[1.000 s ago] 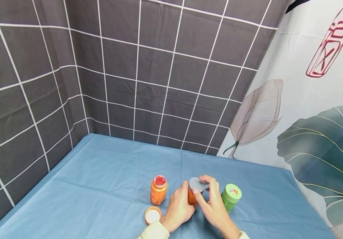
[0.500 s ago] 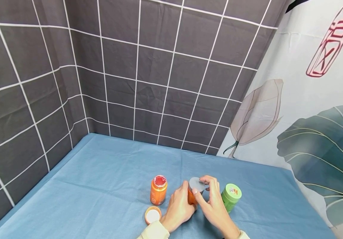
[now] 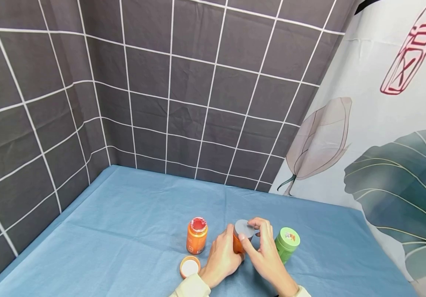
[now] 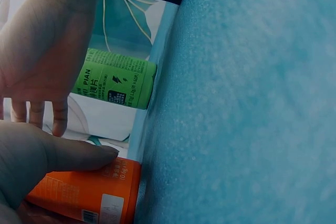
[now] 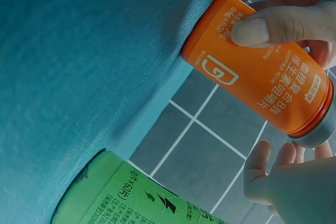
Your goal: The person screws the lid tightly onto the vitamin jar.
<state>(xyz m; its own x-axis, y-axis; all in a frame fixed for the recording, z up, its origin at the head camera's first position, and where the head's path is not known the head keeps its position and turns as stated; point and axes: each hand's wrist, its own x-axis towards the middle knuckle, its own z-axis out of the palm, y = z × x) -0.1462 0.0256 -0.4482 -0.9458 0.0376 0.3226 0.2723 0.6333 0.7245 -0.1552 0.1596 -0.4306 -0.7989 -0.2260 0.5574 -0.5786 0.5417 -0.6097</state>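
In the head view, my left hand [image 3: 223, 256] grips an orange bottle [image 3: 237, 246] upright on the blue cloth. The right wrist view shows the left thumb lying along the printed side of this bottle [image 5: 257, 72]. On its top is a grey lid [image 3: 244, 228], which my right hand [image 3: 268, 258] holds at the edge between thumb and fingers. The lid sits on the bottle; whether it is loose cannot be seen. To the left stands a second orange bottle [image 3: 197, 239] with its mouth uncovered, showing a red inside. An orange cap [image 3: 181, 269] lies white side up by my left wrist.
A green bottle [image 3: 287, 243] with a green lid stands just right of my right hand. Blue cloth [image 3: 131, 222] covers the table. A dark gridded curtain [image 3: 190, 99] hangs behind, and a white printed curtain [image 3: 369, 115] hangs at the right.
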